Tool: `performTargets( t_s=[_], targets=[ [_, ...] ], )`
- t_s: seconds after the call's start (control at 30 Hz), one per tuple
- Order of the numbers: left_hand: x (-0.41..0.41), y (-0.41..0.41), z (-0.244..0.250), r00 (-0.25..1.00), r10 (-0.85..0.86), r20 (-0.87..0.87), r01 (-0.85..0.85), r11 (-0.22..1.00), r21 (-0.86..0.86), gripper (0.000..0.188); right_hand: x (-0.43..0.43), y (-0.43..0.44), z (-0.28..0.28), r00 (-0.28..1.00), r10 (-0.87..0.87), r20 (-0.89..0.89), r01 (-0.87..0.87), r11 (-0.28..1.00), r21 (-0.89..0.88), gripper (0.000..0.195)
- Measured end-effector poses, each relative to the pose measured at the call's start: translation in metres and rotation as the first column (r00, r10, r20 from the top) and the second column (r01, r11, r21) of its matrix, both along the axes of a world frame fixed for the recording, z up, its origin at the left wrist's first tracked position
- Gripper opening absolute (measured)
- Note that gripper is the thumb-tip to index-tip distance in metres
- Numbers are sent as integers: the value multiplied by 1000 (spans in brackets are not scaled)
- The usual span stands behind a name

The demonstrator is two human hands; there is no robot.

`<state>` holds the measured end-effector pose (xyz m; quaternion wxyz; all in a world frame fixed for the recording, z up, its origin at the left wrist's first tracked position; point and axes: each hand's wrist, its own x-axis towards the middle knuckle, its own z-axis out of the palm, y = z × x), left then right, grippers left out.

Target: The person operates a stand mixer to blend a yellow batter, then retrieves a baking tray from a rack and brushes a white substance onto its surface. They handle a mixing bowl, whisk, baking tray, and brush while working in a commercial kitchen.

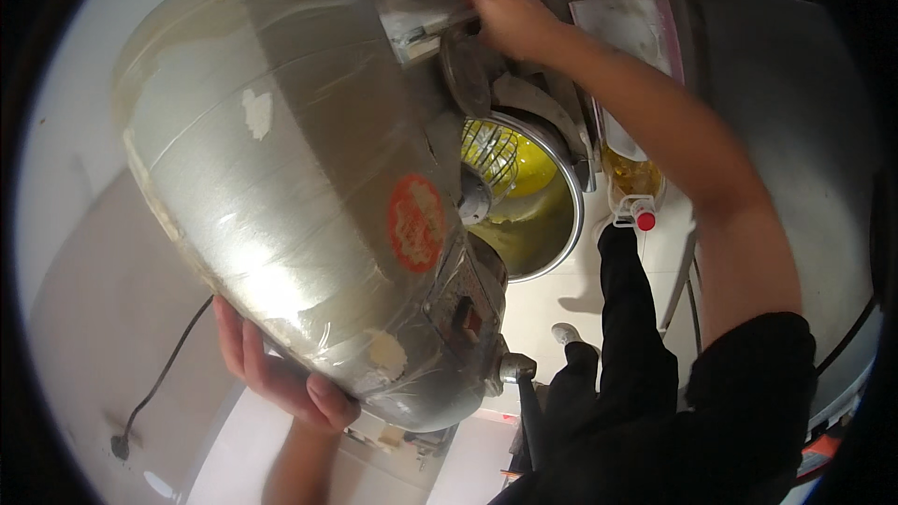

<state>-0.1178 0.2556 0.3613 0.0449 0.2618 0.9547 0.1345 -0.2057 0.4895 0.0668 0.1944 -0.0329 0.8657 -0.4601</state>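
Observation:
A large metal stand mixer head (280, 175), wrapped in clear plastic film, fills the left and middle of the view. My left hand (280, 375) grips its lower left edge, thumb and fingers pressed against the casing. My right arm reaches past the mixer, and my right hand (515, 21) is curled above a round metal disc (466, 73); whatever its fingers touch is hidden. Below the head, a wire whisk (491, 154) sits in a steel mixing bowl (581, 203). Yellow liquid, possibly egg (537, 165), lies in the bowl, partly covered by the mixer.
A plastic bottle of yellow oil (631, 179) with a red cap stands right of the bowl, beside a pink-edged white bag or package (624, 35). A metal surface (779, 140) borders the right side. On the left, a black cord (168, 372) runs to the wall.

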Motion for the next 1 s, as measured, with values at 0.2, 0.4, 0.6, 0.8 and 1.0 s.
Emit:
performTargets(
  t_s=[0.2,0.4,0.6,0.8,1.0],
  targets=[
    [4,-6,-10,999,19,-42,-18,1000,22,61,27,-10,2,996,74,-42,-74,997,-10,38],
    [-7,1,-12,999,-6,-38,6,1000,19,59,34,-17,-50,998,29,54,-36,991,125,29],
    [-8,0,-15,998,-12,-55,11,1000,-13,58,-18,4,-61,987,-101,126,78,980,181,24],
    [5,-6,-15,998,44,-52,-44,999,-9,59,-8,-8,15,962,229,147,-250,957,147,15],
    [1,-3,-20,997,47,-64,-45,999,28,61,37,-21,-9,957,289,-20,-271,919,286,15]
  ],
)
